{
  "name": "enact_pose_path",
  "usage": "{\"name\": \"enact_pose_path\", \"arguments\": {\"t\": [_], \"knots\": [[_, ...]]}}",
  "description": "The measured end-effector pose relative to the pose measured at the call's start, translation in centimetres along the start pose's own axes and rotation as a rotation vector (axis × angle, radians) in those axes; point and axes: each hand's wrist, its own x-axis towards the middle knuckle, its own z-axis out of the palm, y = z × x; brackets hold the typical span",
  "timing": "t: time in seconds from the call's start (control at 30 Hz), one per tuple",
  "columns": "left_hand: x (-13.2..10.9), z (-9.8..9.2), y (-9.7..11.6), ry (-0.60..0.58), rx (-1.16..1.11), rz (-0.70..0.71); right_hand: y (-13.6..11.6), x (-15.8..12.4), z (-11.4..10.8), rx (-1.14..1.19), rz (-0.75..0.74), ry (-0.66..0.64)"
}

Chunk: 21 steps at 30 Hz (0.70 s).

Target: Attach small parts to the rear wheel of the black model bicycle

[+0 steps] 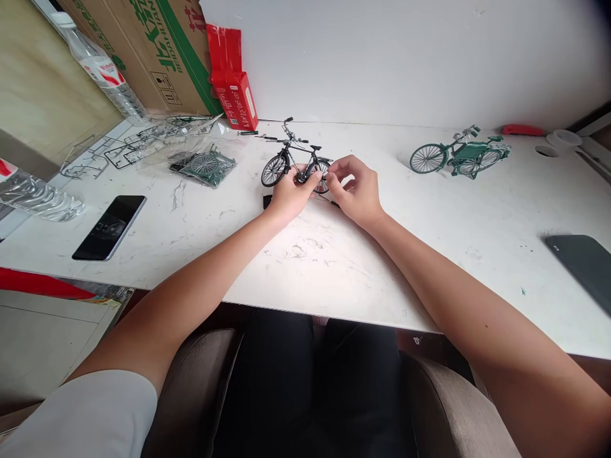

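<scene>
A small black model bicycle (296, 159) stands upright above the white table, its handlebar to the left and its rear wheel to the right. My left hand (292, 196) is closed on its lower part, thumb by the pedals and rear wheel. My right hand (357, 187) is closed in a pinch at the rear wheel's right edge; any small part between its fingertips is too small to make out. Under my hands lie a thin tool with a dark tip (334, 203) and a small black piece (267, 201), both partly hidden.
A green model bicycle (461, 156) stands at the right. Left of centre lie a bag of green parts (210, 166) and loose part frames (128, 149). Around them are a red box (233, 95), a phone (109, 228), water bottles (105, 70) and a cardboard box (147, 51). A dark flat object (580, 264) lies far right.
</scene>
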Motion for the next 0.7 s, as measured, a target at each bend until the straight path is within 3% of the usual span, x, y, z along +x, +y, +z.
{"name": "enact_pose_path", "arguments": {"t": [0.13,0.3,0.7], "knots": [[0.1,-0.1,0.1,0.003,0.006,0.008,0.0,-0.1,0.2,0.001,-0.035,-0.028],[0.2,-0.1,-0.1,0.011,0.038,0.003,0.5,0.0,0.6,0.037,-0.091,0.043],[0.2,0.1,0.2,-0.014,0.085,0.024,1.0,0.1,0.7,0.048,-0.079,0.059]]}}
